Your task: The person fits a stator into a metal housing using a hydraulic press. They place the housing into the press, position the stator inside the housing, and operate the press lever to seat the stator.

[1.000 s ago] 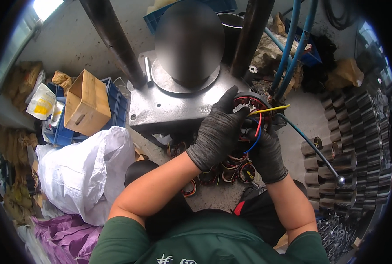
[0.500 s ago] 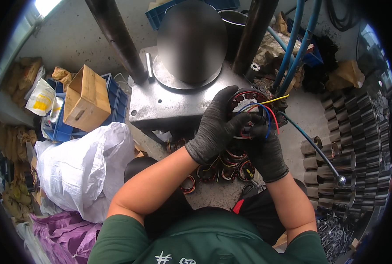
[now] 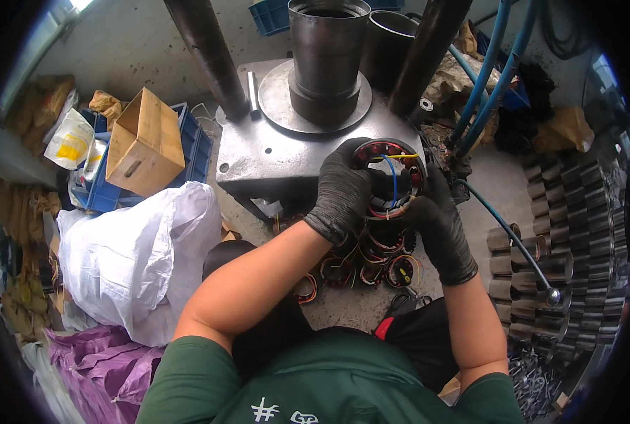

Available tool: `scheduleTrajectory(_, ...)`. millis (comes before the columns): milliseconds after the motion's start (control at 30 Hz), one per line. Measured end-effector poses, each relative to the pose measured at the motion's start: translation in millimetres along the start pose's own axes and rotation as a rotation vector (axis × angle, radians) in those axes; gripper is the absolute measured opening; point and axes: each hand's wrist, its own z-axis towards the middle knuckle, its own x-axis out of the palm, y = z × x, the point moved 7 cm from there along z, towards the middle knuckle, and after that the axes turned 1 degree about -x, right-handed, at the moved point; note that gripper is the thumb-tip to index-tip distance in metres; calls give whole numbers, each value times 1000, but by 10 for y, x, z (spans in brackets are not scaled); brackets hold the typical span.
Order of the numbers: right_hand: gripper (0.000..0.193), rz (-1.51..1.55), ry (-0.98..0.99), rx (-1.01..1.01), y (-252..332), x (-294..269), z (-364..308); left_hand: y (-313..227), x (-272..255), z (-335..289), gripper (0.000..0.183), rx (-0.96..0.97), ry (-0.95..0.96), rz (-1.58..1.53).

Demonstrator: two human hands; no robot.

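Observation:
Both gloved hands hold a motor stator (image 3: pixel 384 148), a ring with dark red windings and blue and yellow wires across its opening. It is just in front of the press's steel table (image 3: pixel 293 159). My left hand (image 3: pixel 344 187) is closed round the ring's left side. At its right and lower right edge, my right hand (image 3: pixel 438 230) grips it. Below the hands, several more wound stators (image 3: pixel 402 271) lie on the floor between my legs. A dark metal cylinder (image 3: pixel 329 53) stands upright on a round plate on the table.
Dark posts (image 3: pixel 209 56) rise from the table, with a short steel rod (image 3: pixel 252 95) near the left one. A lever with a ball end (image 3: pixel 554 296) juts right, beside stacked metal sleeves (image 3: pixel 541 261). At left are a cardboard box (image 3: pixel 142 145) and a white sack (image 3: pixel 134 268).
The stator has been turned so its opening shows more, and the red wire is no longer visible. My right hand has shifted from the wires to the ring's right side. The view has shifted slightly.

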Motion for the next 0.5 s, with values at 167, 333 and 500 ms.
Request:
scheduleTrajectory(167,74,282,-85,15,-97,-128,83,62,66,24,42,46,117,280)
scheduleTrajectory(333,60,126,-132,113,-270,-187,56,172,120,34,46,91,176,498)
scheduleTrajectory(500,50,140,-99,115,-245,-109,40,27,137,-28,46,161,220,622)
